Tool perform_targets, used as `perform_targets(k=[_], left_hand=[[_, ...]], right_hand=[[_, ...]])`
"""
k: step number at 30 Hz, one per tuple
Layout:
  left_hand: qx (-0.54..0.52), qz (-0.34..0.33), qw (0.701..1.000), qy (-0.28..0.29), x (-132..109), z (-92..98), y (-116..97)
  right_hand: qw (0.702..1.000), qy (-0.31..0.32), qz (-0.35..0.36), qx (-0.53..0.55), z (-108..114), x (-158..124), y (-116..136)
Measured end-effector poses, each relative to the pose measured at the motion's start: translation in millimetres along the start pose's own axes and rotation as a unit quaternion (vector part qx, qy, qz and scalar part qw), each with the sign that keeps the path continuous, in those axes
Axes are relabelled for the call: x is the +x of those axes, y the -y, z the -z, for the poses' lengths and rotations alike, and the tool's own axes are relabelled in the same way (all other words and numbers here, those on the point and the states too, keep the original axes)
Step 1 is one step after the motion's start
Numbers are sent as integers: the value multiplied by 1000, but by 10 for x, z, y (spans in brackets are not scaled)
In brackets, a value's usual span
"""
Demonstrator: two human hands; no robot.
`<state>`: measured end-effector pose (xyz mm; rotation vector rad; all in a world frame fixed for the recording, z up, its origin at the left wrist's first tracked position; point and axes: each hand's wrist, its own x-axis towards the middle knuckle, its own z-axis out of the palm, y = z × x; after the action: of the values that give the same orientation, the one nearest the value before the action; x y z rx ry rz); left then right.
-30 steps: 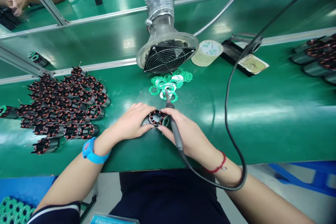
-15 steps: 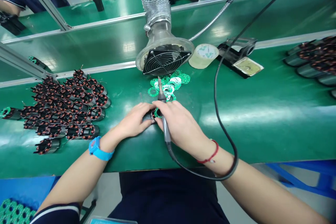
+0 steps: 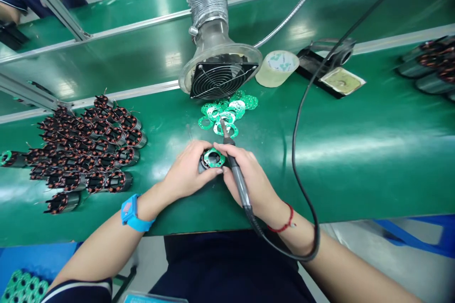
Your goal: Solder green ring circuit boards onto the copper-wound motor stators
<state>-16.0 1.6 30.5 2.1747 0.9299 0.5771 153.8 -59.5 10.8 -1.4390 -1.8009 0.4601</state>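
Note:
My left hand (image 3: 188, 170) is wrapped round the side of a motor stator (image 3: 202, 166). A ring-shaped green circuit board (image 3: 214, 157) lies on the stator's upper end, its centre hole facing me. In my right hand (image 3: 250, 177) is a soldering iron (image 3: 239, 177), its tip pointing away from me, over loose green ring boards (image 3: 227, 113). The right fingertips touch the edge of the ring board. A blue wrist strap (image 3: 133, 213) is on my left wrist.
Many wound stators (image 3: 95, 147) stand to the left, more stators (image 3: 432, 64) far right. A fume extractor (image 3: 222, 78) hangs over the loose boards. Beside it are a tape roll (image 3: 277, 68) and an iron stand with sponge (image 3: 343, 81). The iron's cable (image 3: 296, 137) loops over my right forearm.
The stator has come into fuller view between my hands, with its green ring board now showing. The soldering iron has tilted and shifted right with my right hand, its tip lower in view.

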Motion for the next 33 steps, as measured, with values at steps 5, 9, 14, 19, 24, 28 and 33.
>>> perform_targets(k=[5,9,14,19,24,28,33], left_hand=[[44,-14,999,1,8,-32,-70],[71,-33,995,63,22,105,-115],[84,-34,989,119,35,212,-137],[98,-37,993,63,23,76,-106],[118,-66,991,3,48,-49,-47],[94,-55,994,-8,52,-63,-1],[109,-2,992,69,-11,91,26]], right_hand=[[1000,-26,3,-13,-72,-29,-27],[996,-86,-12,9,-102,-32,-20],[997,-72,-19,5,-75,-32,-26],[997,-39,-44,49,-2,-15,-39],[996,-33,-50,70,-12,-16,-57],[997,-38,-40,46,2,-12,-56],[998,31,44,-16,140,128,4]])
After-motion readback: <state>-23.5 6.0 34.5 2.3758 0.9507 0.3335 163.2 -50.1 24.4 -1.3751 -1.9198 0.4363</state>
